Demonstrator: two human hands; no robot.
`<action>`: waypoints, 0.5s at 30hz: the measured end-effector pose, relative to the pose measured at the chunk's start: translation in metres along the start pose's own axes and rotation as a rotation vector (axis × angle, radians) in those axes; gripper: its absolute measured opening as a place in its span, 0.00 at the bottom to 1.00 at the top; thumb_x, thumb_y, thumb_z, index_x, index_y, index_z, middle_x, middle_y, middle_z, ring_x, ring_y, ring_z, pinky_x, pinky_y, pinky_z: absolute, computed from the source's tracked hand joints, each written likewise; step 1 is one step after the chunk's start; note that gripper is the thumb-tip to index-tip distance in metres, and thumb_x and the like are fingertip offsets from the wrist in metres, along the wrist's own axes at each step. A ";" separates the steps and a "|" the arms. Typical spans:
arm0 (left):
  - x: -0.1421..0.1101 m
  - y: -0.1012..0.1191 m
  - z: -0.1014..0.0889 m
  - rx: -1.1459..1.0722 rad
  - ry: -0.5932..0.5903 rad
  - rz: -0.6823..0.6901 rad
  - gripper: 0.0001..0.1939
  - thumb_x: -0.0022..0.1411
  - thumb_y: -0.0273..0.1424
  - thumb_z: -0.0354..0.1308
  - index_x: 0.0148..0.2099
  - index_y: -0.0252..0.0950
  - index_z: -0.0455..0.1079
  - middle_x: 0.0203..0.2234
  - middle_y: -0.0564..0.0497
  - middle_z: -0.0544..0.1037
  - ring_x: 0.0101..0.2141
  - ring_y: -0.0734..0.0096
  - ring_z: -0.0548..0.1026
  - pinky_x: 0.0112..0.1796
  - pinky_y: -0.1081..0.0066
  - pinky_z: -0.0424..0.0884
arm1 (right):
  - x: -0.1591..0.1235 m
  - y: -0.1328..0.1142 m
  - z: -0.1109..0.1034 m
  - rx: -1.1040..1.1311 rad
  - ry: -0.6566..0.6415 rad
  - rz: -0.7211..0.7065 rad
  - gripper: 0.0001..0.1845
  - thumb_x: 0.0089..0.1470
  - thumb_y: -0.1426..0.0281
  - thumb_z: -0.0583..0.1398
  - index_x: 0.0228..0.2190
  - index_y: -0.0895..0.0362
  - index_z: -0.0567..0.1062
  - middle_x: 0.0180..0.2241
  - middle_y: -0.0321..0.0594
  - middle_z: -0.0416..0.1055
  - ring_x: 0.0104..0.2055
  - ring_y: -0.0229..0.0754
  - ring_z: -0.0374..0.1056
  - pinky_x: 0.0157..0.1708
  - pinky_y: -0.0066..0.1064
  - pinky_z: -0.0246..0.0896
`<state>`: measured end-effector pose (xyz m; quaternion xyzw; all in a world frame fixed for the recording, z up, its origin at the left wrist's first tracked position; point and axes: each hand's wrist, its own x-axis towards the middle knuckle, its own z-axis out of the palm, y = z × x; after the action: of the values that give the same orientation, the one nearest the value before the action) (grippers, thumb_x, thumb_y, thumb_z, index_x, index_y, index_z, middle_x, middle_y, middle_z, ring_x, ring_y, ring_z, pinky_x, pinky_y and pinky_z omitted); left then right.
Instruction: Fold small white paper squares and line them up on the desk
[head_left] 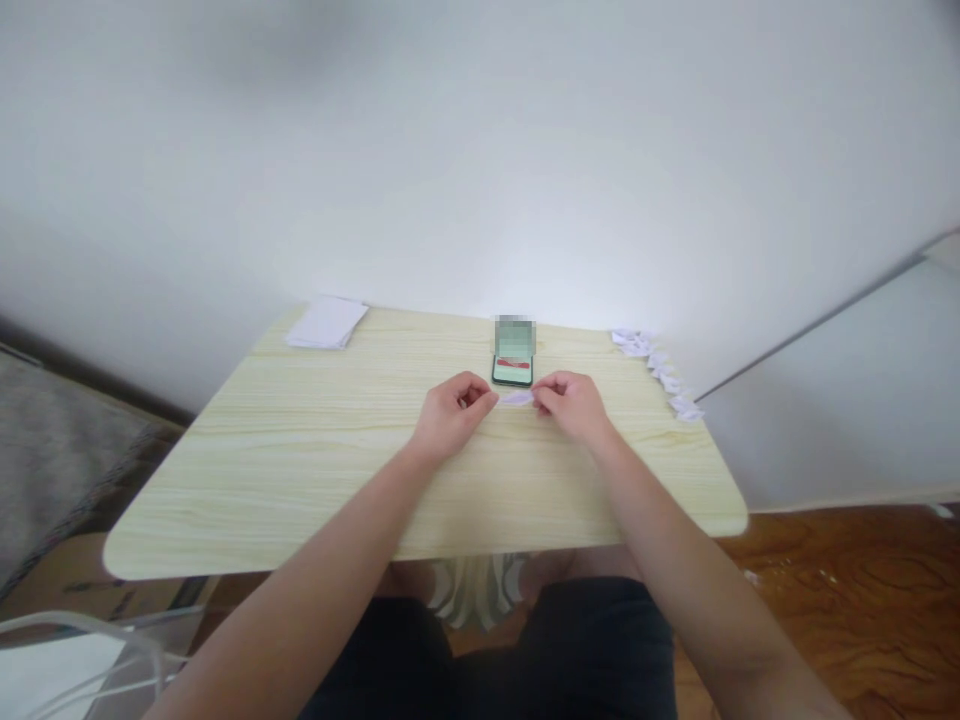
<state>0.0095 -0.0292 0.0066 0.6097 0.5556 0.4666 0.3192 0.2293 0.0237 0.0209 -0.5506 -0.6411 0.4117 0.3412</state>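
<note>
A small folded paper piece (516, 398), pale violet-white, lies level between two bare hands near the middle of a wood-grain worktop (300, 470), seen through the head camera I operate from afar. The right hand (571, 403), at 3 o'clock from the paper, has its thumb and forefinger pinched together on the paper's near tip. The left hand (455, 410), at 9 o'clock, brings thumb and forefinger together beside the opposite tip; I cannot tell whether they grip it.

Just beyond the paper, at 12 o'clock, I have a phone (513, 373) lying screen up. Blocky pixelation veils the upper part of its lit green display; a red band crosses the lower part, and any lettering there is too small for me to read. At 10 o'clock, near the worktop's far corner, rests a stack of white paper sheets (328, 322), edges slightly askew. Between 2 and 3 o'clock, along the right-hand edge, folded white paper pieces (664, 372) trail in an uneven line.

Below the worktop at 8 o'clock sits a brown cardboard box (112, 565) bearing dark printed marks I cannot make out. Reddish-brown wood-patterned flooring (862, 600) shows at 4 o'clock.
</note>
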 end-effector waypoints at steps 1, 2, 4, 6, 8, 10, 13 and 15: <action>0.000 0.000 0.000 -0.009 0.006 -0.002 0.12 0.62 0.41 0.61 0.37 0.37 0.74 0.26 0.52 0.76 0.27 0.71 0.69 0.30 0.71 0.64 | 0.005 0.002 -0.015 -0.008 0.021 0.030 0.05 0.49 0.71 0.63 0.30 0.57 0.81 0.24 0.37 0.79 0.24 0.37 0.74 0.26 0.26 0.69; 0.001 -0.001 0.000 -0.016 0.010 -0.007 0.12 0.62 0.41 0.61 0.37 0.37 0.74 0.26 0.52 0.76 0.28 0.71 0.69 0.30 0.71 0.64 | 0.011 0.004 -0.033 -0.017 0.055 0.064 0.05 0.50 0.71 0.63 0.30 0.58 0.80 0.25 0.37 0.79 0.24 0.37 0.74 0.26 0.26 0.69; 0.001 -0.001 0.000 -0.012 0.012 -0.015 0.13 0.62 0.42 0.61 0.36 0.37 0.74 0.26 0.52 0.75 0.27 0.71 0.69 0.30 0.71 0.64 | 0.026 0.009 -0.074 -0.047 0.158 0.135 0.05 0.53 0.72 0.62 0.33 0.59 0.79 0.27 0.38 0.79 0.24 0.36 0.73 0.25 0.25 0.69; 0.002 0.000 0.000 0.001 0.014 -0.018 0.13 0.61 0.42 0.61 0.35 0.37 0.74 0.25 0.53 0.74 0.27 0.71 0.68 0.30 0.71 0.63 | 0.041 0.014 -0.117 -0.100 0.253 0.221 0.06 0.56 0.73 0.61 0.37 0.61 0.78 0.32 0.42 0.79 0.26 0.35 0.73 0.26 0.25 0.70; 0.002 0.001 0.000 0.012 0.018 -0.024 0.12 0.61 0.41 0.61 0.34 0.37 0.74 0.24 0.53 0.74 0.26 0.72 0.67 0.30 0.71 0.63 | 0.054 0.019 -0.153 -0.172 0.303 0.326 0.08 0.60 0.73 0.61 0.40 0.64 0.77 0.37 0.47 0.79 0.30 0.37 0.74 0.29 0.28 0.71; 0.002 0.002 -0.001 0.014 0.015 -0.034 0.12 0.61 0.41 0.62 0.34 0.37 0.74 0.23 0.54 0.73 0.26 0.72 0.67 0.29 0.71 0.62 | 0.065 0.023 -0.176 -0.243 0.298 0.429 0.12 0.62 0.70 0.62 0.44 0.66 0.76 0.43 0.52 0.77 0.38 0.43 0.75 0.37 0.36 0.74; 0.003 0.003 -0.001 0.012 0.001 -0.045 0.13 0.60 0.41 0.62 0.34 0.36 0.74 0.23 0.54 0.73 0.26 0.73 0.66 0.29 0.71 0.62 | 0.077 0.031 -0.190 -0.339 0.254 0.538 0.20 0.64 0.63 0.62 0.54 0.58 0.71 0.54 0.47 0.71 0.51 0.48 0.72 0.49 0.46 0.72; 0.003 0.004 -0.002 0.020 0.000 -0.046 0.12 0.60 0.41 0.62 0.34 0.36 0.74 0.23 0.54 0.73 0.26 0.73 0.66 0.29 0.71 0.62 | 0.085 0.035 -0.192 -0.408 0.235 0.579 0.21 0.64 0.62 0.61 0.55 0.58 0.71 0.54 0.47 0.70 0.51 0.48 0.72 0.49 0.47 0.72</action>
<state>0.0091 -0.0271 0.0111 0.6000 0.5740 0.4534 0.3239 0.4013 0.1389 0.0697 -0.8094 -0.4839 0.2888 0.1652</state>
